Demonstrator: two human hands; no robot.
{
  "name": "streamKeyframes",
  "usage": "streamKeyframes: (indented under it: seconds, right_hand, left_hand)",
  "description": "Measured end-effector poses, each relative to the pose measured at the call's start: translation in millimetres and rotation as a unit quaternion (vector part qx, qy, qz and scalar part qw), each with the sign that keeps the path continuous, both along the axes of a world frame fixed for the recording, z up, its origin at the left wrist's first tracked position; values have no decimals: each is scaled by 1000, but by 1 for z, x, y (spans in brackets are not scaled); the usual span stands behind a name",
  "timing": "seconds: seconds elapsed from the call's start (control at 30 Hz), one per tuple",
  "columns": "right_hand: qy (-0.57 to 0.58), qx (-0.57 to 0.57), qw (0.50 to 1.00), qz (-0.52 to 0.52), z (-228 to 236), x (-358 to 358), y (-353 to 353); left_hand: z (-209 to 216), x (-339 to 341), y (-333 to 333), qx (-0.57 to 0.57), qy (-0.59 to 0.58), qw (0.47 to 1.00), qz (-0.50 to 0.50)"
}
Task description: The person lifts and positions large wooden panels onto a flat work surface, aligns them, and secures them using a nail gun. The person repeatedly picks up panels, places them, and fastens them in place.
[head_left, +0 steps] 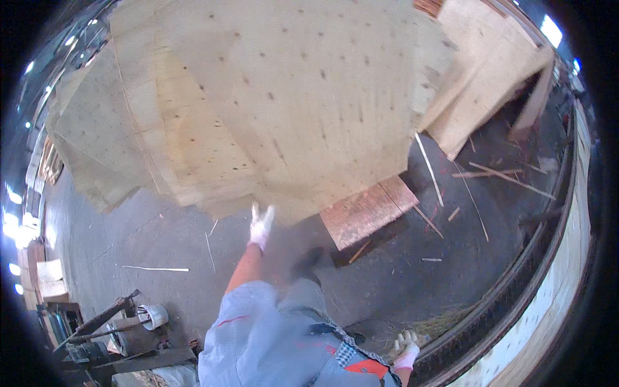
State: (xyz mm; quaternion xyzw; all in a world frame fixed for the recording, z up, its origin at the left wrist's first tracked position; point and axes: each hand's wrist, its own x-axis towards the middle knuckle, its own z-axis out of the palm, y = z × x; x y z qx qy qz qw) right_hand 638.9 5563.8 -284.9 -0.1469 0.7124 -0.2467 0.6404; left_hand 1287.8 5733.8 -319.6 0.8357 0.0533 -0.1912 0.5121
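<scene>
Large thin sheets of pale wood veneer (303, 97) with dark knots lie overlapped across the upper middle. My left hand (261, 226), in a white glove, reaches up to their near edge with its fingers apart. Whether the fingertips touch the veneer I cannot tell. Low on the right hangs my right hand (406, 350), also gloved, its fingers loosely bent and parted with nothing visible in them. It is beside a long dark rail (477, 335).
A reddish wooden board (367, 213) juts out under the sheets. More veneer (477, 71) stands bent at upper right. Thin wood strips (429, 168) litter the grey floor (161, 232). At lower left are a white bucket (153, 317) and a dark metal frame (97, 326).
</scene>
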Motion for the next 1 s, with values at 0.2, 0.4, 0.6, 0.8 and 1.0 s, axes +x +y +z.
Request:
streamKeyframes:
  seconds: [0.2, 0.4, 0.6, 0.8, 1.0]
  right_hand:
    - [-62, -7, 989, 132, 14, 148, -48]
    - [82, -166, 880, 438, -19, 136, -59]
    - [96, -91, 912, 389, -29, 138, -44]
    - [35, -184, 876, 444, -68, 152, -52]
    - [-38, -268, 878, 394, 87, 435, -119]
  left_hand:
    - [301, 223, -102, 57, -533, 842, -59]
    - [498, 394, -103, 270, -631, 716, 128]
    - [462, 413, -118, 264, -586, 759, 107]
    - [407, 351, -108, 427, -504, 749, 58]
    - [419, 350, -116, 171, -357, 918, 29]
